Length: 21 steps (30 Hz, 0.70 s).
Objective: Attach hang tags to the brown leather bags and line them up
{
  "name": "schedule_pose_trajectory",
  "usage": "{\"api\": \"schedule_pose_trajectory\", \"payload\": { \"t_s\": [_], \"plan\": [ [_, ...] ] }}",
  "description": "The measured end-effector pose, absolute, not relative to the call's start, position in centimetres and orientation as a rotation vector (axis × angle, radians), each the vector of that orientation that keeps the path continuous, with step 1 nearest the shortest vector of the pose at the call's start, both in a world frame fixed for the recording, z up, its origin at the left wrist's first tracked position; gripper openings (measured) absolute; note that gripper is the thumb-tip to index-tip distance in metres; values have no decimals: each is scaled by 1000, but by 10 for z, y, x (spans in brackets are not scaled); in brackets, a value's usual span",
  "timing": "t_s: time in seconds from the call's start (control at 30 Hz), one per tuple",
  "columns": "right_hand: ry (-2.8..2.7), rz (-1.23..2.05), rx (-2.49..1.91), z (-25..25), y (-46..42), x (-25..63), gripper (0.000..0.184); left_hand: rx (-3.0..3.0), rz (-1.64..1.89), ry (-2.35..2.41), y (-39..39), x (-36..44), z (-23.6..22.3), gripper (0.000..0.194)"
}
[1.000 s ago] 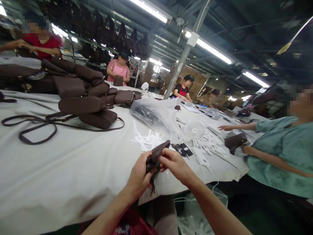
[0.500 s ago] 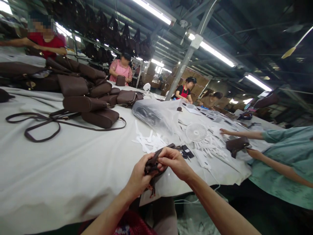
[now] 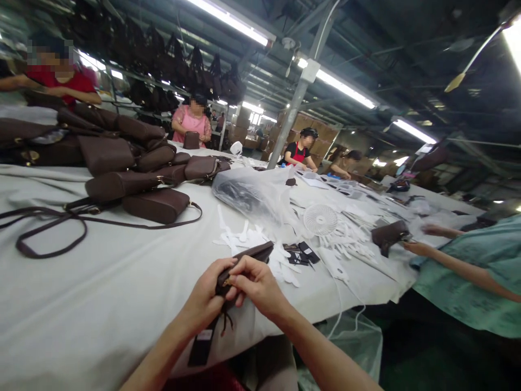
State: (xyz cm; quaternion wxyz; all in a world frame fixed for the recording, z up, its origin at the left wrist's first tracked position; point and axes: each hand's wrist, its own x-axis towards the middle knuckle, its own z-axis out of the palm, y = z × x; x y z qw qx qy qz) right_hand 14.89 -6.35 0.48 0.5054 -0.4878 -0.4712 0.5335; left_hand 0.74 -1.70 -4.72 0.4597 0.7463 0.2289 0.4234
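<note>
A dark brown leather bag [image 3: 257, 253] is held low over the front of the table, its far end pointing up and to the right. My left hand [image 3: 203, 296] is closed around its near end. My right hand [image 3: 258, 285] pinches at a small gold-coloured metal fitting [image 3: 227, 281] on that same end; its fingertips hide part of the fitting. A black tag [image 3: 200, 346] and a thin dark cord hang beneath my hands. Just beyond the bag lie white paper strips [image 3: 244, 237] and several small black cards [image 3: 301, 254].
Brown bags [image 3: 157, 205] with long straps are piled at the left. A clear plastic bag [image 3: 252, 190] and a small white fan [image 3: 321, 220] stand mid-table. At right, a person in a green top [image 3: 480, 266] handles another brown bag [image 3: 389, 236]. Other people work across the table.
My hands and the bag have shifted left in the view. The bag is turned so its long side shows, and the gold fitting and black tag are now visible.
</note>
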Motion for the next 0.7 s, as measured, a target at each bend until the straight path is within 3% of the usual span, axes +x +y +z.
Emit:
{"api": "schedule_pose_trajectory", "payload": {
  "t_s": [0.2,0.37,0.53,0.7],
  "plan": [
    [-1176,1381,-1171,14,-67,148,27,1731,970,626,-27,7,-38,35],
    [-1205,1288,-1249,7,-67,151,30,1700,987,642,-28,11,-39,39],
    [-1538,749,-1369,13,-78,153,8,1605,1091,640,-38,10,-43,39],
    [-1788,382,-1345,16,-86,159,13,1697,1185,652,-48,11,-39,32]
  ]
}}
